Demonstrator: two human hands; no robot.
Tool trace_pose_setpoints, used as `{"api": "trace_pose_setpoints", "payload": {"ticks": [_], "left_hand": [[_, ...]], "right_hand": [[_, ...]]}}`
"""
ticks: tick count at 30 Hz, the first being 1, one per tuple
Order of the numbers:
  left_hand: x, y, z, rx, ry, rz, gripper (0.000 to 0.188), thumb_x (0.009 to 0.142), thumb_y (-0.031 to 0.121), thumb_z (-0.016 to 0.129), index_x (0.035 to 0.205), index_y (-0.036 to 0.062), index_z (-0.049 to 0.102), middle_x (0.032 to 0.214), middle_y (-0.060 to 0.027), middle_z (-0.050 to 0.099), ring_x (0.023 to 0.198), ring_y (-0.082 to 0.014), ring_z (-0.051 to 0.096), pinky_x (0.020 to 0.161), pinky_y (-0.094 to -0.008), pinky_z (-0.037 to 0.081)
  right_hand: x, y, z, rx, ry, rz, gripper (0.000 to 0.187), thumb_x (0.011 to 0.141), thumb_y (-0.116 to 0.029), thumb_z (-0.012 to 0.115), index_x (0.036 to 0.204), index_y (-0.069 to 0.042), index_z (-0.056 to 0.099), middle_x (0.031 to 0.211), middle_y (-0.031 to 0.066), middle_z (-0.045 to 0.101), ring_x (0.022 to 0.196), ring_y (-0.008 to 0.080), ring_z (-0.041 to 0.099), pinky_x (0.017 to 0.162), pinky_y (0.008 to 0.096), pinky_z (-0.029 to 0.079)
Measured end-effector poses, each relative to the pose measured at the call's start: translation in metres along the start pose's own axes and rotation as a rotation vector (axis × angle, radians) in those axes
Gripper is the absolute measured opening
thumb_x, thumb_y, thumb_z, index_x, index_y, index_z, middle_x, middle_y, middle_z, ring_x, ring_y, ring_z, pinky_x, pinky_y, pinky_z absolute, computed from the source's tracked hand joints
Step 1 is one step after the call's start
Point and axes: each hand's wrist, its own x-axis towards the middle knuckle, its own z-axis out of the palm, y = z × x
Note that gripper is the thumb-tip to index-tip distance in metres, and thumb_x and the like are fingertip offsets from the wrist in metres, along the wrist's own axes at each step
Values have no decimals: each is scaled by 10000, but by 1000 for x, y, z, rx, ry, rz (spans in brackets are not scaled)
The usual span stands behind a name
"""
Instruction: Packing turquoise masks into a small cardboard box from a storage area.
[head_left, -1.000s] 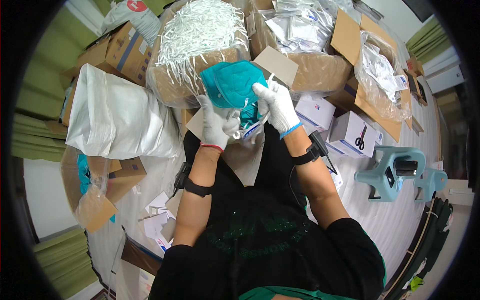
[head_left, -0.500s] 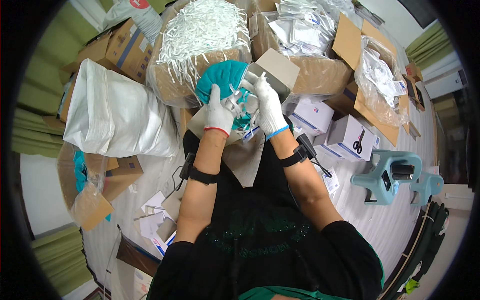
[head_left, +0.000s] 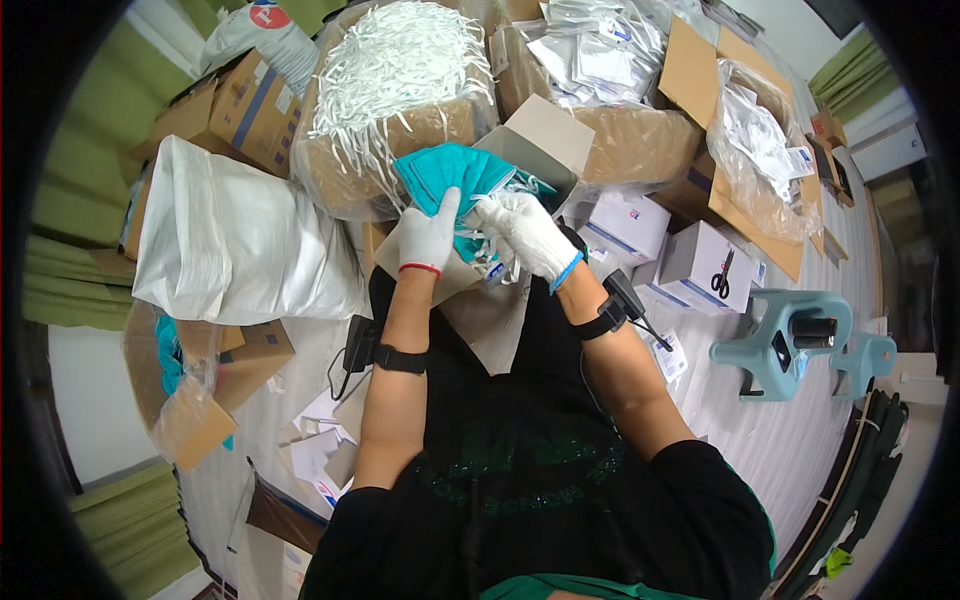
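Note:
In my gloved left hand (head_left: pixel 427 242) is a fanned stack of teal face masks (head_left: pixel 448 172), with the thumb lying over its front. My gloved right hand (head_left: pixel 525 232) is closed at the stack's right edge, its fingers pinching the masks where the white straps gather. An open grey carton (head_left: pixel 548 138) rests at my lap beneath both hands, one flap raised at the far right. More teal masks and loose white straps show between the hands. The right fingertips are partly hidden by the masks and straps.
Beyond stand a plastic-lined carton of white strips (head_left: pixel 400 70) and one of white packets (head_left: pixel 600 55). A large white sack (head_left: pixel 240 235) leans at left. At right are white boxes with black scissors (head_left: pixel 722 275) and a light-blue stool (head_left: pixel 775 345).
The mask stack has tilted and spread into a fan, coming slightly nearer. My right hand has moved down and left onto its edge; my left hand has shifted slightly left.

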Motion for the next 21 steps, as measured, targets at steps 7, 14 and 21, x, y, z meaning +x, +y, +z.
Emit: {"api": "trace_pose_setpoints", "payload": {"ticks": [7,14,21], "left_hand": [[17,-14,-18,-699,-330,-269,368,837,288,760,1100,41,687,1025,-62,704,890,-159,664,798,-326,509],[14,-17,18,-657,1,-90,289,769,133,807,1011,12,705,964,-57,706,813,-152,667,739,-313,537],[12,-37,47,59,141,314,198,776,179,737,810,-6,672,700,-102,680,635,-174,637,626,-346,510]], "right_hand": [[5,10,-2,-262,-55,-86,281,971,-217,549,888,24,669,713,47,603,589,116,563,521,258,458],[2,2,-11,-239,-171,69,264,960,-234,578,854,-6,658,704,40,613,566,122,556,529,264,460],[45,48,-31,1111,-448,400,176,953,-137,533,797,-79,590,691,39,600,513,161,547,466,272,454]]}}
